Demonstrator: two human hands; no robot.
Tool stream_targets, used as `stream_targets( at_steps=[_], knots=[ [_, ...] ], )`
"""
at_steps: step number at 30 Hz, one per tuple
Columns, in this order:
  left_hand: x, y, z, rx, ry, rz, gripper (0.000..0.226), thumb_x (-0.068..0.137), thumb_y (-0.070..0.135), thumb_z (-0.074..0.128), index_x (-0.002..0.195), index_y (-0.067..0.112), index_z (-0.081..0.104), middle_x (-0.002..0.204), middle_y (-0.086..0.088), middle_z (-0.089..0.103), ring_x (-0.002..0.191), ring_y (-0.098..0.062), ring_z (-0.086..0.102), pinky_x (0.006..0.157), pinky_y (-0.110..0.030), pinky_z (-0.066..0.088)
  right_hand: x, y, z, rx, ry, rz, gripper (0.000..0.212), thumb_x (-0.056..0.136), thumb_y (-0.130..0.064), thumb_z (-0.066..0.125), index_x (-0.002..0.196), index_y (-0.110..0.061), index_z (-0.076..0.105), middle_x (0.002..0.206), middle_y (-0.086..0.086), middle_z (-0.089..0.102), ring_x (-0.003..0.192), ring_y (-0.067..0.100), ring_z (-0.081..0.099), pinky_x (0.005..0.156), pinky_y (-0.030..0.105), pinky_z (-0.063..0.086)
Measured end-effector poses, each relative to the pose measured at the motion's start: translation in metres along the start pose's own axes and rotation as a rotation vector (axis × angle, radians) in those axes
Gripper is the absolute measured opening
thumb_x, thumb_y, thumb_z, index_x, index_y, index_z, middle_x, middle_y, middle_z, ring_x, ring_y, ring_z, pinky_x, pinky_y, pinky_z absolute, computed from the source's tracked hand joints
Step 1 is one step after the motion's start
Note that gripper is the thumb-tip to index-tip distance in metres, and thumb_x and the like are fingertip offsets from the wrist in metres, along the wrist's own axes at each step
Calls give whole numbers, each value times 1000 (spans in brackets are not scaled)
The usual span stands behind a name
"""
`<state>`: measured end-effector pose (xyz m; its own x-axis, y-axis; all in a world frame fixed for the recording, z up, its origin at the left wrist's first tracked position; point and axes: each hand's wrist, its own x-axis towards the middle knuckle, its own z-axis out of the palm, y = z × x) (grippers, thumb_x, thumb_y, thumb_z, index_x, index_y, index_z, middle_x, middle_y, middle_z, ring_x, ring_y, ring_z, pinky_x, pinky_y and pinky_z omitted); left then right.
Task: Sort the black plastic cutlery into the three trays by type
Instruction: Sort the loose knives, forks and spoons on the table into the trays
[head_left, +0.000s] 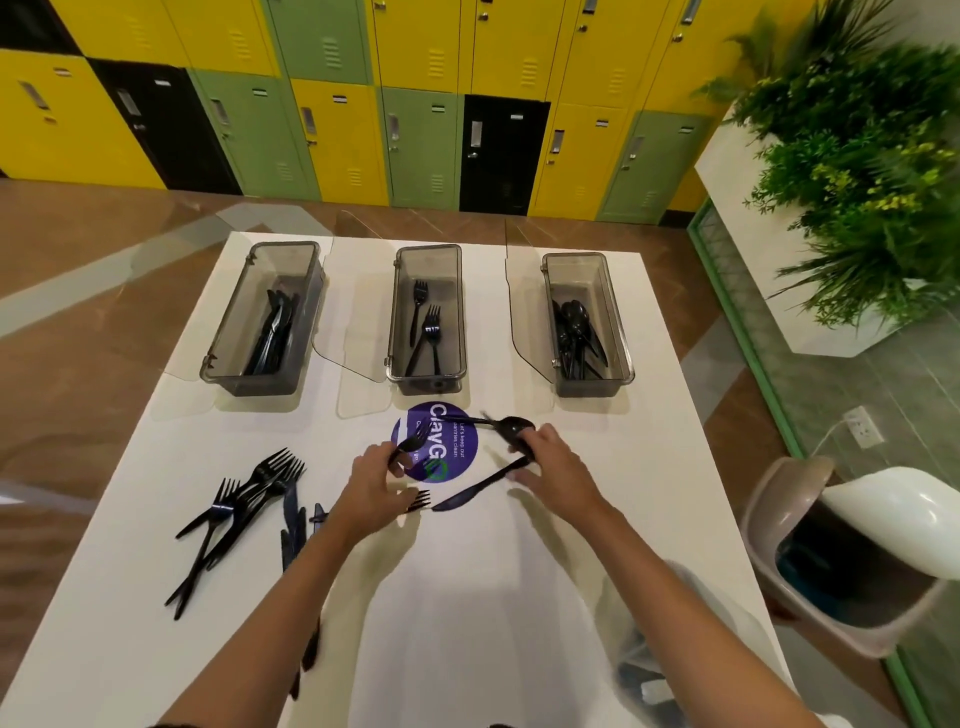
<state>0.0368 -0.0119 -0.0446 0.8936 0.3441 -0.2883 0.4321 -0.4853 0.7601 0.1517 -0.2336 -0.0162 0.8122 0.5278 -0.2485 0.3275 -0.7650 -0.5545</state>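
Black plastic is spread across the white table (467, 597). The left tray (260, 375) holds knives, the mid tray (426, 376) a few forks and the right tray (595, 388) spoons, so the sort is well under way. The left hand (371, 486) curls its fingers round a fork (413, 442) over the purple sticker (457, 447). The right hand (550, 462) pinches a spoon (511, 427) by its bowl end, handle pointing left. A knife (470, 491) runs from under the right fingers down toward a loose fork (420, 502); I cannot tell whether it is also gripped or only lies on the table. More forks (260, 483) and knives (291, 519) wait in a heap at the left, well apart from the trays. The main risk is the right hand. If it carries spoon and knife together, both could drop into the right tray and mix the types, or the thin knife could slip from a shared pinch and skid off. The two hands work close together, so the spoon handle could catch the fork's tines as they part. The heaped forks are interlocked, so lifting one may drag others along or flick them off the edge.
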Motion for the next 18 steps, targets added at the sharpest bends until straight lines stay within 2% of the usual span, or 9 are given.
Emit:
stream_targets(
  at_steps=[3, 5, 7, 9, 10, 12, 14, 15, 18],
  knots=[
    [0, -13, -15, 171, -144, -55, 44, 64, 16, 85, 95, 20, 54, 98, -3, 48, 98, -23, 44, 82, -31, 40, 4, -8, 17, -69, -186, -55, 42, 77, -23, 75, 114, -19, 57, 117, -3, 47, 99, 23, 59, 81, 36, 49],
    [-1, -22, -18, 298, -180, -80, 42, 63, 19, 86, 83, 27, 51, 95, 0, 45, 98, -22, 42, 85, -33, 39, 4, -10, 27, -85, -219, -51, 38, 76, -21, 73, 109, -17, 56, 110, -3, 50, 97, 23, 58, 79, 37, 47],
    [-1, -28, -18, 318, -156, -88, 43, 66, 19, 85, 69, 34, 44, 88, 3, 49, 96, -24, 48, 78, -31, 39, 4, -9, 32, -71, -226, -32, 31, 80, -20, 69, 106, -16, 53, 106, -2, 55, 98, 24, 57, 76, 35, 42],
    [0, -30, -15, 325, -158, -103, 40, 72, 18, 79, 64, 29, 42, 81, 4, 54, 92, -25, 52, 71, -29, 34, 4, -9, 34, -134, -252, -18, 28, 87, -22, 63, 111, -14, 50, 111, 3, 56, 100, 27, 57, 78, 36, 41],
    [1, -28, -14, 374, -175, -101, 33, 76, 20, 76, 67, 25, 44, 86, 1, 58, 93, -25, 53, 71, -30, 34, 3, -9, 34, -177, -267, -21, 28, 90, -23, 59, 114, -12, 49, 115, 5, 54, 101, 28, 57, 79, 37, 41],
    [4, -22, -9, 531, -181, -65, 18, 85, 30, 67, 85, 18, 53, 104, -8, 61, 104, -29, 51, 76, -32, 34, 0, -8, 33, -230, -272, -26, 27, 95, -26, 53, 115, -8, 48, 117, 7, 49, 99, 31, 57, 77, 37, 40],
    [7, -14, -3, 609, -145, -14, 29, 95, 37, 51, 107, 11, 56, 113, -10, 58, 109, -29, 47, 80, -33, 33, -4, -4, 32, -213, -238, -18, 25, 98, -26, 48, 114, -7, 46, 115, 8, 47, 94, 31, 57, 71, 35, 38],
    [9, -9, -1, 592, -115, 12, 32, 99, 37, 43, 112, 10, 55, 114, -10, 58, 109, -29, 46, 83, -35, 32, -7, -1, 31, -181, -214, 0, 23, 98, -26, 46, 112, -9, 45, 112, 7, 48, 90, 30, 57, 68, 33, 37],
    [18, 13, 8, 423, -44, 145, 27, 103, 28, 30, 106, 11, 51, 110, -10, 60, 100, -30, 51, 82, -37, 34, -12, 11, 26, -23, -136, 138, 11, 98, -24, 44, 102, -16, 38, 96, 3, 54, 76, 21, 53, 62, 30, 37]
  ],
)
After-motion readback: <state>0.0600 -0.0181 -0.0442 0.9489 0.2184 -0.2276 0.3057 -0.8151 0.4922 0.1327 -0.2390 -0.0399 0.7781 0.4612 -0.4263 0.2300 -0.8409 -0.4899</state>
